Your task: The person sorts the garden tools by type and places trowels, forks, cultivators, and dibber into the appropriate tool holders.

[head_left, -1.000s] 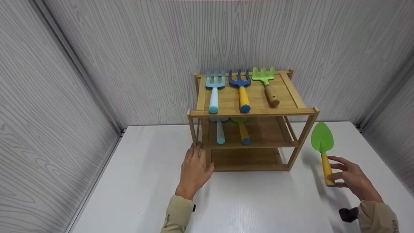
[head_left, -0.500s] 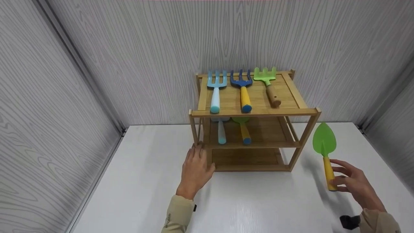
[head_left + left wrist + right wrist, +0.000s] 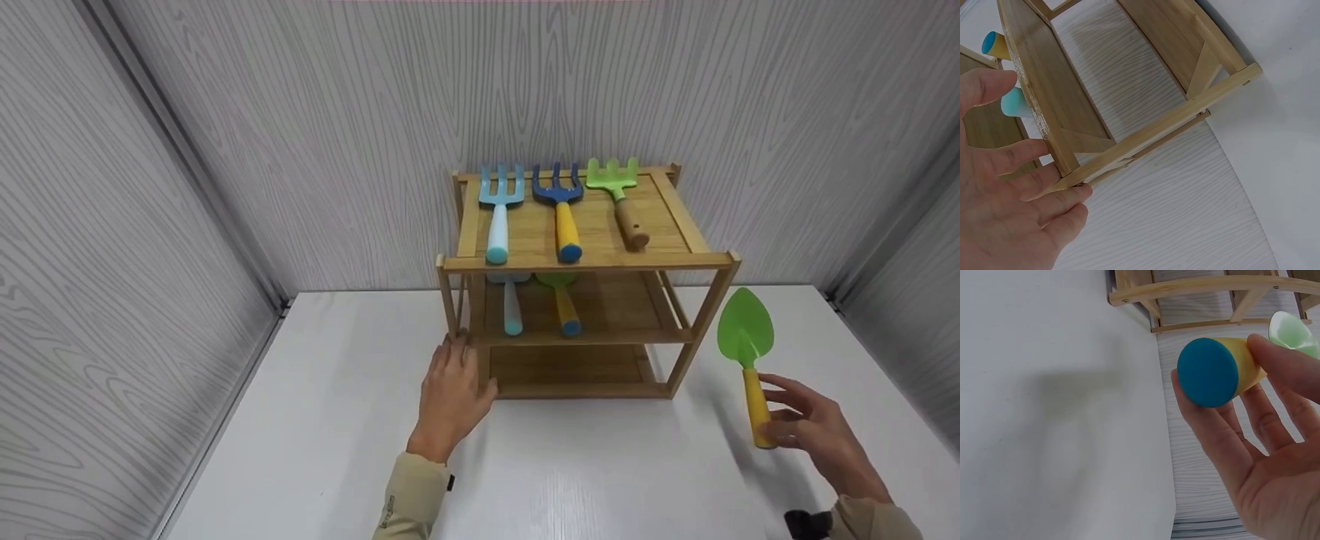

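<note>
My right hand (image 3: 814, 424) pinches the yellow handle of a green-bladed garden trowel (image 3: 745, 330) between thumb and fingers. The trowel is raised right of the wooden rack, blade pointing away from me. In the right wrist view its blue handle end (image 3: 1207, 372) faces the camera. At the rack's front left post, my left hand (image 3: 450, 397) rests its extended fingers (image 3: 1067, 199) against the wood, thumb apart. The three-tier wooden rack (image 3: 585, 260) carries a light blue hand fork (image 3: 499, 217), a blue fork with yellow handle (image 3: 566, 221) and a green rake with wooden handle (image 3: 628, 217) on top.
On the middle tier lie a tool with a pale blue handle (image 3: 512, 307) and a green one with a yellow handle (image 3: 566, 309), their heads partly hidden by the top tier. The white table (image 3: 360, 375) meets grey wood-patterned walls (image 3: 337, 150) behind and on both sides.
The trowel in my right hand shifts slightly right, then back left, ending a little nearer to me. My left hand stays at the rack's post.
</note>
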### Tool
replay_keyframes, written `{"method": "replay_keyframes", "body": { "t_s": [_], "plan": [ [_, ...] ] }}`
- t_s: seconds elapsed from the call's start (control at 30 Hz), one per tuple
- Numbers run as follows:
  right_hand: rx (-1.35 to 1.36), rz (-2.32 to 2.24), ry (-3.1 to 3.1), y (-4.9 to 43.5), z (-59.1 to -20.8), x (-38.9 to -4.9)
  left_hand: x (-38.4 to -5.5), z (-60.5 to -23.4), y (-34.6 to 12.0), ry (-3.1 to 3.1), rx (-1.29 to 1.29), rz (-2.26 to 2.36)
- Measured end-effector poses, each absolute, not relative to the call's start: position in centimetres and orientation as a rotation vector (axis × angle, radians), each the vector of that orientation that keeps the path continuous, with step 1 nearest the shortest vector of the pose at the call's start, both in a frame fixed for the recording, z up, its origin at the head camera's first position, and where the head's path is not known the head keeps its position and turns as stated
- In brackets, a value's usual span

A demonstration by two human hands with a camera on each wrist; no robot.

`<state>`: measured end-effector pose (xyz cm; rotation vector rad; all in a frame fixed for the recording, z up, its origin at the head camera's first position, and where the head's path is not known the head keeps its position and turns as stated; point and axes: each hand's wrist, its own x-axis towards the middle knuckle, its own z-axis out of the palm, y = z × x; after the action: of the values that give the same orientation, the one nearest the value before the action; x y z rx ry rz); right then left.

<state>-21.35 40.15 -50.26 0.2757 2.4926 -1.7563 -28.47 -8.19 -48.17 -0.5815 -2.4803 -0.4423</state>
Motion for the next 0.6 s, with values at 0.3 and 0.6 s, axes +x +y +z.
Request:
{"method": "replay_keyframes", "body": {
  "t_s": [0.3,0.6],
  "plan": [
    [0.165,-1.802,2.509,39.47,-50.46,-20.63,-28.31,-48.39,-8.17,-2.441,-0.584,-0.443],
    [0.132,-1.795,2.53,39.45,-50.0,-20.54,-28.51,-48.28,-8.19,-2.433,-0.581,-0.427]
  ]
}}
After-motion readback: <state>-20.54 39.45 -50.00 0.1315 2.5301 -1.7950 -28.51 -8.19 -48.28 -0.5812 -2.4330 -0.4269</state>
